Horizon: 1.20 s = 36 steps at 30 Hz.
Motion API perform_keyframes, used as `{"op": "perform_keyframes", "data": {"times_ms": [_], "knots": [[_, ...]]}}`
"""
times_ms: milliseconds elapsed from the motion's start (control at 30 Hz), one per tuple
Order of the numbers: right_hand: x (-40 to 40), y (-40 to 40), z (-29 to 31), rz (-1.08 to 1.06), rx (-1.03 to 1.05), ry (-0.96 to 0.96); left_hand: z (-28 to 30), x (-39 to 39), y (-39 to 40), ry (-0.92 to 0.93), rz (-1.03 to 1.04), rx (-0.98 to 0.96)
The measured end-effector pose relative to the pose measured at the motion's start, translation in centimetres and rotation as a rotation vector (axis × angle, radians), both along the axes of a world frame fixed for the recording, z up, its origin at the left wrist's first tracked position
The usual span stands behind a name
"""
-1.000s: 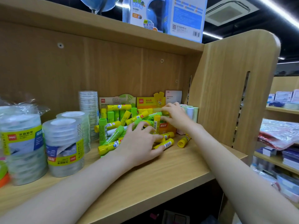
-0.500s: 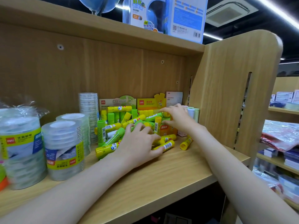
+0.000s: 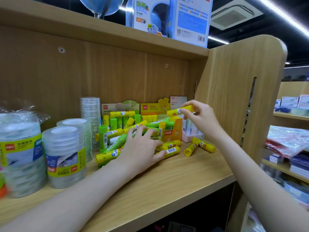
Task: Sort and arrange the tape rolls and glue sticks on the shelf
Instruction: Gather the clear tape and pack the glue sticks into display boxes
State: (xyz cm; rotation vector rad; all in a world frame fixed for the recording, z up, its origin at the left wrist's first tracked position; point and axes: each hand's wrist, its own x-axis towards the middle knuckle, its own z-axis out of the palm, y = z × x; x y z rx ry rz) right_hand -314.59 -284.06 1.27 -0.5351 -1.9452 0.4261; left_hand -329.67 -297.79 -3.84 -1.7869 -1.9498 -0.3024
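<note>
A jumble of yellow and green glue sticks (image 3: 117, 131) lies in the middle of the wooden shelf (image 3: 167, 185). My right hand (image 3: 200, 118) holds a yellow glue stick (image 3: 175, 111) level in the air above an orange display box (image 3: 173, 132). My left hand (image 3: 142, 149) lies flat with spread fingers on the pile, its fingertips on another yellow stick (image 3: 170, 151). Two more yellow sticks (image 3: 199, 145) lie loose to the right. Wrapped stacks of clear tape rolls (image 3: 65, 156) stand at the left.
Green and orange display boxes (image 3: 120, 107) stand against the back panel, with a pink box of pale sticks (image 3: 192, 131) beside them. The shelf's side wall (image 3: 234, 97) closes the right. A globe box (image 3: 167, 15) sits on the shelf above. Other shelves show at far right.
My right hand has risen from the pile with a yellow glue stick in its fingers. My left hand has stayed on the pile.
</note>
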Motion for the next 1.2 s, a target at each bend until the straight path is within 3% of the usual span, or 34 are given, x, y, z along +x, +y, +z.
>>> {"op": "perform_keyframes", "data": {"times_ms": [233, 400, 500, 567, 633, 767, 867, 1033, 1200], "knots": [[2.6, -2.1, -5.9, -0.055, 0.109, -0.444, -0.3, 0.2, 0.3, 0.09, -0.018, 0.046], [2.7, -1.3, -5.5, 0.231, -0.121, -0.453, -0.6, 0.0, 0.4, 0.16, -0.097, 0.082], [2.9, -1.4, -5.4, 0.428, -0.424, -0.294, -0.2, 0.2, 0.3, 0.141, -0.171, -0.018], [2.7, -1.2, -5.0, 0.436, -0.5, -0.23, -0.1, 0.0, 0.3, 0.136, -0.172, -0.082], [2.1, -1.0, -4.8, 0.354, -0.445, -0.246, -0.1, 0.0, 0.4, 0.152, -0.169, -0.094], [1.6, 0.4, -5.3, -0.05, -0.103, -0.42, 0.5, -0.1, 0.3, 0.216, -0.161, -0.007], [1.4, 0.6, -5.5, -0.121, 0.055, -0.496, 0.8, 0.1, 0.1, 0.248, -0.104, -0.039], [-0.6, 0.7, -2.6, -0.136, 0.266, -0.281, 0.7, -0.3, 0.2, 0.153, -0.08, -0.03], [-5.0, 3.7, 0.7, -0.114, 0.16, -0.794, 0.5, -0.9, 0.3, 0.118, -0.091, 0.063]]}}
